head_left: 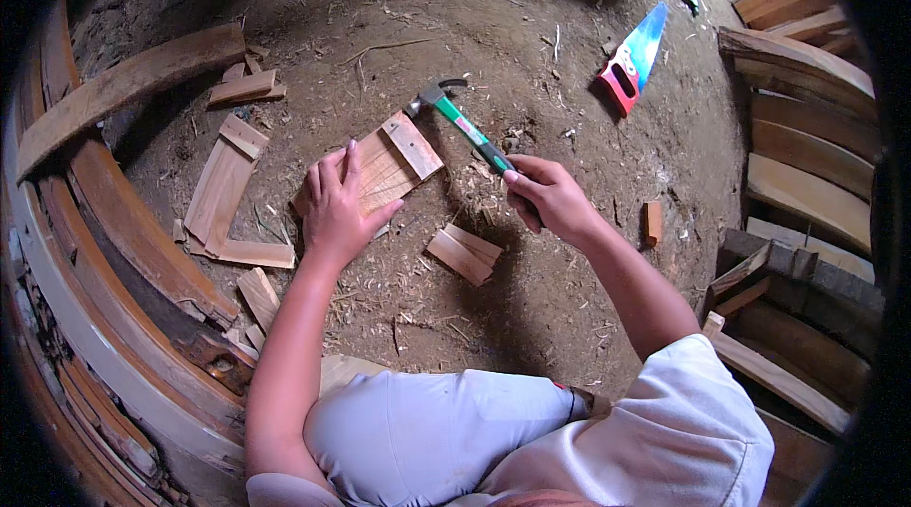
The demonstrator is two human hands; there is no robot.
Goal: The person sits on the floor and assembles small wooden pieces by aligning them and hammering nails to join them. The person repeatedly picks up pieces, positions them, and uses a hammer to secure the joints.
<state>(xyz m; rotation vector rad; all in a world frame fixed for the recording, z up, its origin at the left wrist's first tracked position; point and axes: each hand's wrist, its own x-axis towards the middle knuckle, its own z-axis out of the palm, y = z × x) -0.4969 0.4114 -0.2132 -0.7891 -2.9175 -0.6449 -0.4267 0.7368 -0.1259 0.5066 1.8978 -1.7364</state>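
Observation:
My right hand point(550, 194) is closed around the lower handle of a claw hammer point(465, 132) with a green and black grip. The hammer's head lies by the far corner of a wooden board point(375, 170), its striking face close to the wood; whether they touch I cannot tell. Across the board's right end sits a short wooden strip point(413, 148) with small dark marks on it. Holding the board down at its left part is my left hand point(337, 198), fingers bent over it and thumb stretched along the near edge.
A handsaw point(634, 61) with a red handle lies on the dirt floor at the far right. Wood offcuts point(465, 253) are scattered around, with a joined wooden piece point(226, 179) to the left. Long planks point(123, 213) line the left side; stacked timber point(807, 184) stands at right.

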